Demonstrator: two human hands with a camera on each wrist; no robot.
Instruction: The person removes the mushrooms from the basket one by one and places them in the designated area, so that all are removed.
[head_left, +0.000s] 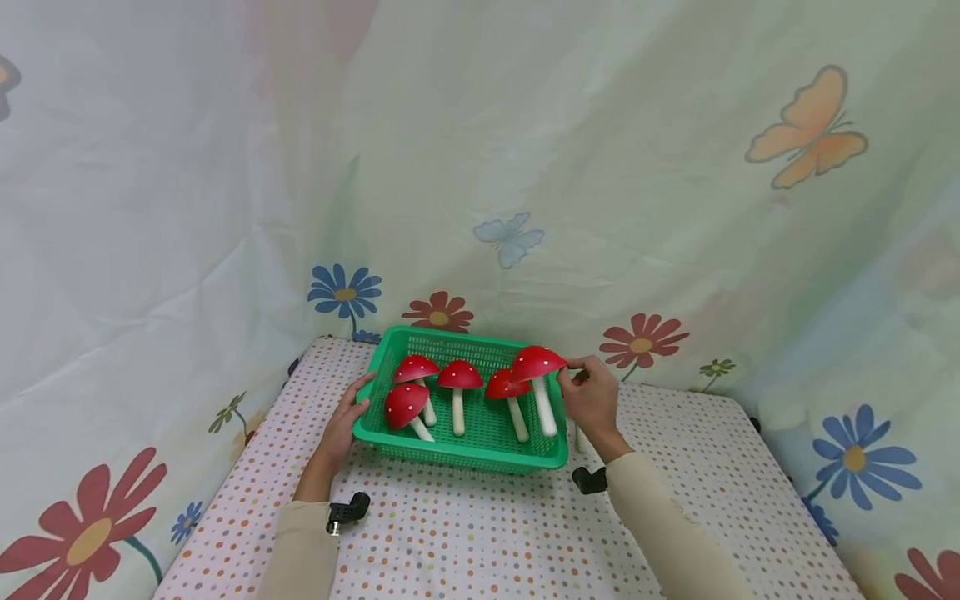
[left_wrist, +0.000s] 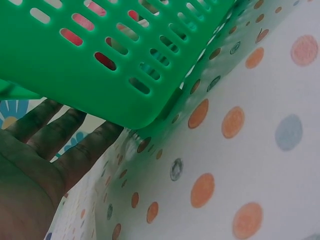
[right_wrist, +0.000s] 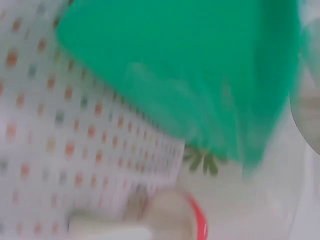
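Observation:
A green plastic basket [head_left: 465, 450] holds several toy mushrooms with white-dotted red caps and white stems, among them a mushroom [head_left: 460, 377] near the middle. My right hand [head_left: 594, 402] pinches the cap edge of another toy mushroom [head_left: 537, 363] over the basket's right end, its stem hanging down. My left hand [head_left: 343, 423] rests against the basket's left end. In the left wrist view, straight fingers [left_wrist: 82, 145] lie against the basket's outer wall. The right wrist view is blurred; a mushroom's pale underside with a red rim [right_wrist: 200, 220] shows at its bottom.
A dotted cloth [head_left: 450, 533] covers the table under the basket. Below my right hand, a pale stem [head_left: 579, 439] shows beside the basket. Behind stands a curtain [head_left: 600, 208] printed with flowers and butterflies. Each wrist wears a black camera, such as the left one [head_left: 349, 509].

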